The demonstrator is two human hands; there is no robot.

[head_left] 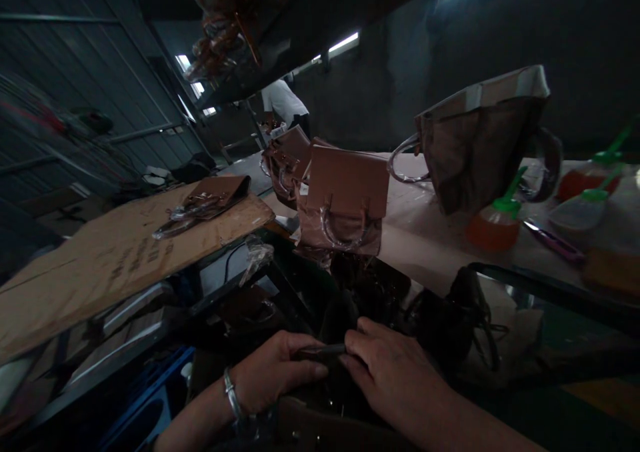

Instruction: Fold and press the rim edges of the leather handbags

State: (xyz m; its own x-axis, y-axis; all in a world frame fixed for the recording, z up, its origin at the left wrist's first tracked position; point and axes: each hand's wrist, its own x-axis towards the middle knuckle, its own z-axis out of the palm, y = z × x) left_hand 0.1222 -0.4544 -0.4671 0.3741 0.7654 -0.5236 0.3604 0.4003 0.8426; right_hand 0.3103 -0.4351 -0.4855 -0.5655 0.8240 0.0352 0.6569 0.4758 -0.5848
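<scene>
Low in the middle, my left hand (pixel 280 370) and my right hand (pixel 393 367) face each other with their fingers closed. Between them runs a thin grey strip (pixel 325 350), pinched by both hands. Whether it is a loose piece or the edge of a dark bag, I cannot tell. Dark brown material with small shiny metal parts (pixel 310 422) lies below my hands, mostly lost in shadow. Just beyond my fingers are dark, shiny bag parts (pixel 370 285). A brown handbag (pixel 345 185) with plastic-wrapped handles stands further back on the table.
Another brown bag (pixel 480 145) stands at the right, near green-capped bottles (pixel 495 225) and a pink-handled tool (pixel 555 242). Flat bag pieces (pixel 210 195) lie on cardboard (pixel 115 245) at left. Plastic-wrapped items (pixel 225 25) hang overhead. A person (pixel 285 102) bends in the background.
</scene>
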